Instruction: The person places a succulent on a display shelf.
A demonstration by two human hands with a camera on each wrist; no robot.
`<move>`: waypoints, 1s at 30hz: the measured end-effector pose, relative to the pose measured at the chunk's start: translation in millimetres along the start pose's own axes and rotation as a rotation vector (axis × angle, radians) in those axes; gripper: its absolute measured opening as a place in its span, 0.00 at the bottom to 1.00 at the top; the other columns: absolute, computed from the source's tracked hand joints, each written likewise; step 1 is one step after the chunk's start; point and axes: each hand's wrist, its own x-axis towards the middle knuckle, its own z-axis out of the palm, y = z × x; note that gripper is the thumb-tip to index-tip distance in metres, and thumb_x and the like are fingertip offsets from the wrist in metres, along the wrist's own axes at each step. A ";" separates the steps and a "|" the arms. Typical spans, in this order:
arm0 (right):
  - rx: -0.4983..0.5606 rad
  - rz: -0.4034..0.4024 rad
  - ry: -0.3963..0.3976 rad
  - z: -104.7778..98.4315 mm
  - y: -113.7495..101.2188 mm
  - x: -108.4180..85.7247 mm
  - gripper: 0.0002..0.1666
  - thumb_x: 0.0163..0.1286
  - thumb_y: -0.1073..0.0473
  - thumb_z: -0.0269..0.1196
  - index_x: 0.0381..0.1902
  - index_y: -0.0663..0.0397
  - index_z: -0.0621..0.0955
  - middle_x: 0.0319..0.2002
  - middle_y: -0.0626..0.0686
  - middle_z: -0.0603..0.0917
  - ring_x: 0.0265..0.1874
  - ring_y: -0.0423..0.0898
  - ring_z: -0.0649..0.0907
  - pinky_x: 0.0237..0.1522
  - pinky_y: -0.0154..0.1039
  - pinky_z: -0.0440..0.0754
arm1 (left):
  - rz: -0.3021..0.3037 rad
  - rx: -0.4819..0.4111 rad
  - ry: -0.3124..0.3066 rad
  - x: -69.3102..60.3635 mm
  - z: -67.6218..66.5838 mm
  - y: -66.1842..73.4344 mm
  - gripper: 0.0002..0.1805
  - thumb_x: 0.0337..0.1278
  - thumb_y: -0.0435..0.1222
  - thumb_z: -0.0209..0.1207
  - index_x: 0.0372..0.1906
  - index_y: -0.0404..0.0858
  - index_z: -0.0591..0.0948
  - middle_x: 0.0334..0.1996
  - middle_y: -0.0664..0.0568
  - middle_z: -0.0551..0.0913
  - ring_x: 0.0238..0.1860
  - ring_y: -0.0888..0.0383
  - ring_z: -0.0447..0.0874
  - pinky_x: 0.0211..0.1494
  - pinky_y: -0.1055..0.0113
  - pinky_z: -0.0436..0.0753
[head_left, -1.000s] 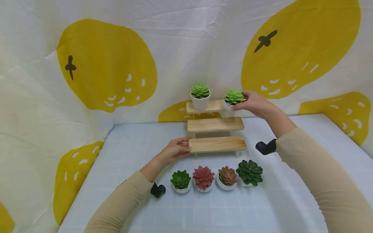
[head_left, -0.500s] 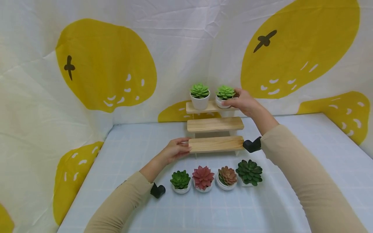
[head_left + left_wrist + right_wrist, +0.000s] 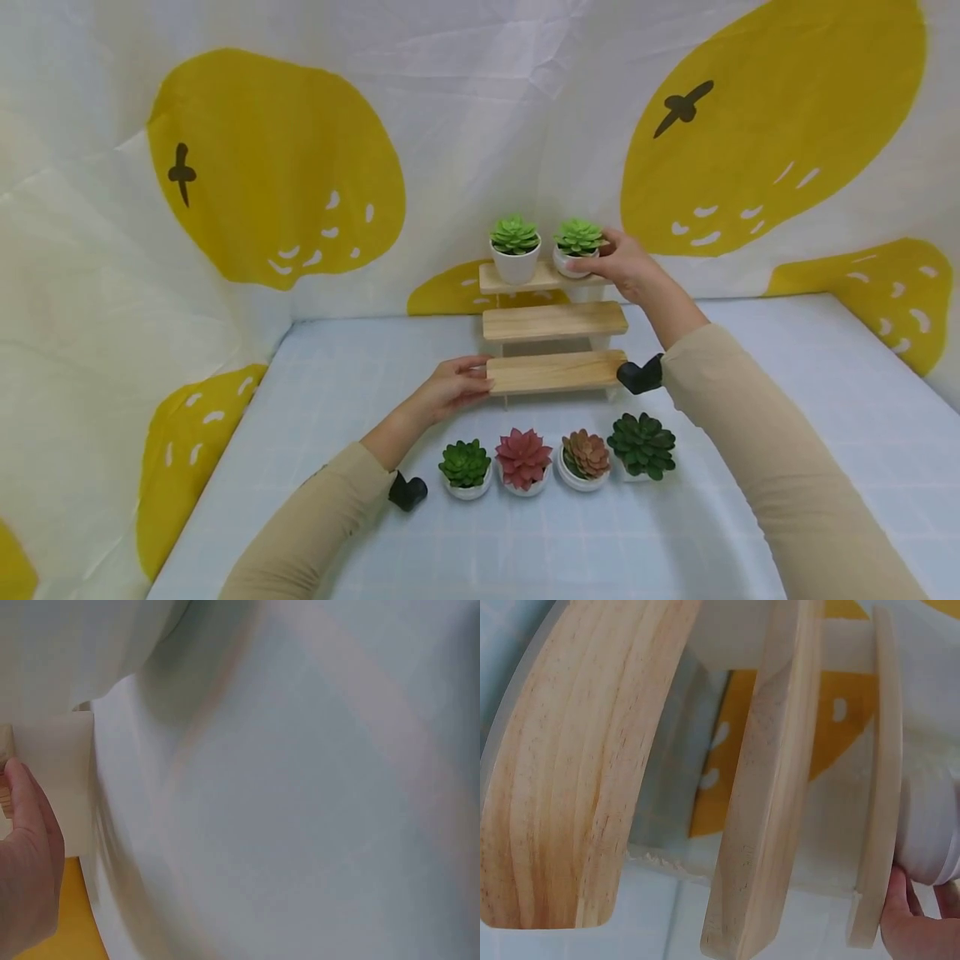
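My right hand (image 3: 628, 265) grips a light green succulent (image 3: 579, 237) by its white pot, which rests on the top board of a three-step wooden stand (image 3: 555, 321). In the right wrist view, fingers (image 3: 907, 922) reach round the white pot (image 3: 928, 825) beside the top board (image 3: 881, 780). A second light green succulent (image 3: 515, 236) in a white pot stands to its left, slightly apart. My left hand (image 3: 448, 388) holds the left end of the bottom board (image 3: 555, 372). In the left wrist view that hand (image 3: 30, 862) touches the board's end (image 3: 6, 746).
In front of the stand, a row of potted succulents lies on the pale checked cloth (image 3: 525, 558): green (image 3: 465, 463), pink (image 3: 523, 458), brownish (image 3: 587, 454) and dark green (image 3: 642, 446). Behind hangs a white curtain (image 3: 480, 108) with yellow fruit prints.
My right hand has moved left along the top board with the light green succulent, bringing it closer to the other one. The left hand stays on the bottom board.
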 end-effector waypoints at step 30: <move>-0.161 -0.043 -0.184 -72.8 17.8 -57.5 0.41 0.68 0.58 0.58 0.71 0.61 0.51 0.65 0.64 0.58 0.55 0.50 0.68 0.66 0.50 0.60 | 0.024 -0.010 -0.011 0.7 -3.6 -1.6 0.27 0.55 0.20 0.56 0.62 0.29 0.70 0.46 0.40 0.75 0.36 0.59 0.79 0.49 0.63 0.82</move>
